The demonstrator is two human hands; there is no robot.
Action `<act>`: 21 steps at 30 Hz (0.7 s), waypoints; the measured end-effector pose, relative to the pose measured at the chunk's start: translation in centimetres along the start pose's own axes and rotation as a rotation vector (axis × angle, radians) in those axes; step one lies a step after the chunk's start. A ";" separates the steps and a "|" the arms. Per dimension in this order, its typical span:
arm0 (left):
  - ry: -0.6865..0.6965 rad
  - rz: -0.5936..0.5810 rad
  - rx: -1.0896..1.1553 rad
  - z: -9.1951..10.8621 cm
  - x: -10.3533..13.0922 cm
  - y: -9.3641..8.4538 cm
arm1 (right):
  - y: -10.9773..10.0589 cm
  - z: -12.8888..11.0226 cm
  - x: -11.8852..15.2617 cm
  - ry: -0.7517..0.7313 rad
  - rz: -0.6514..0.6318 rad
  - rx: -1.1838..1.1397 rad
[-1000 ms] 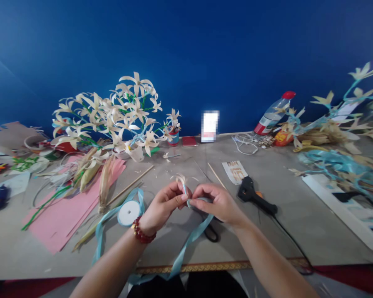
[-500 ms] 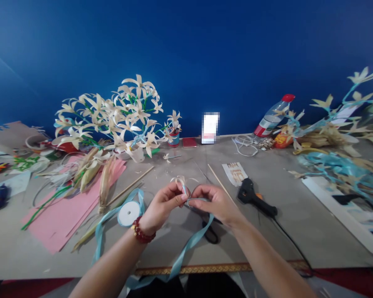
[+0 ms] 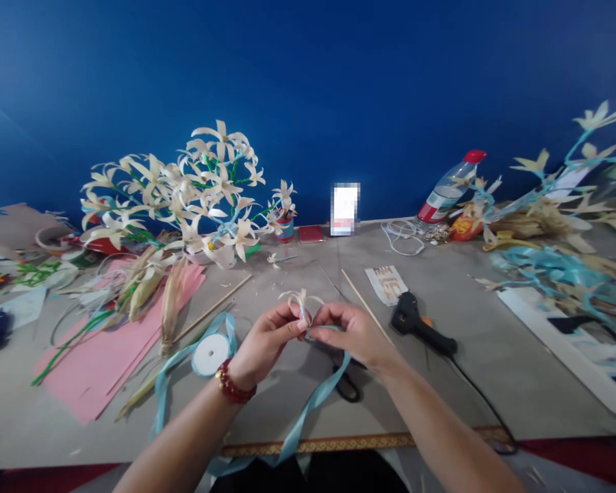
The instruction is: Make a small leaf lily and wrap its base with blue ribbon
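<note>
Between the fingertips of my left hand (image 3: 282, 333) is the stem of a small cream flower (image 3: 300, 301), its thin petals curling upward. My right hand (image 3: 352, 332) is closed in a pinch on a light blue ribbon (image 3: 318, 397) right beside the stem, and the fingertips of both hands nearly touch. From the right hand the ribbon hangs down past the table's front edge, then runs left and up to a white ribbon spool (image 3: 210, 354) near my left wrist. Black-handled scissors (image 3: 348, 387) lie below the hands, partly hidden.
A black glue gun (image 3: 421, 325) with its cord lies to the right, near a white power strip (image 3: 559, 349). Pink paper (image 3: 107, 363) and dried husks (image 3: 171, 301) cover the left side. Many cream flowers (image 3: 210, 185) stand at the back left; a bottle (image 3: 449, 188) leans against the wall.
The view has shifted slightly. Both hands keep their pinch near the same spot, with the fingertips moving only a little around the flower's stem.
</note>
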State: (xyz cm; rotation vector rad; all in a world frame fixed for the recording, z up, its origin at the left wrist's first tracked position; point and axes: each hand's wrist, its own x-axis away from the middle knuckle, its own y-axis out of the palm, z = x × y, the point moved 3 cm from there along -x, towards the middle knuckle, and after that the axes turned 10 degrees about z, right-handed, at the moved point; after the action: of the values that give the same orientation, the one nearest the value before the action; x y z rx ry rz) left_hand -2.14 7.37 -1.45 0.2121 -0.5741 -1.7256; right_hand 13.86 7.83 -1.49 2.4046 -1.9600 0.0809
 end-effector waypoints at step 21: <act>-0.066 -0.058 0.054 -0.1 0.2 0.3 | 1.0 1.0 -0.1 0.201 -0.044 -0.287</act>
State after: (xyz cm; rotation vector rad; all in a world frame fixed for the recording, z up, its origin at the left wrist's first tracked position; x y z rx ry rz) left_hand -1.85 7.15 -1.39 0.2127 -0.6691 -1.7798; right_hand 12.86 7.62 -2.53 2.1643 -1.7015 0.0354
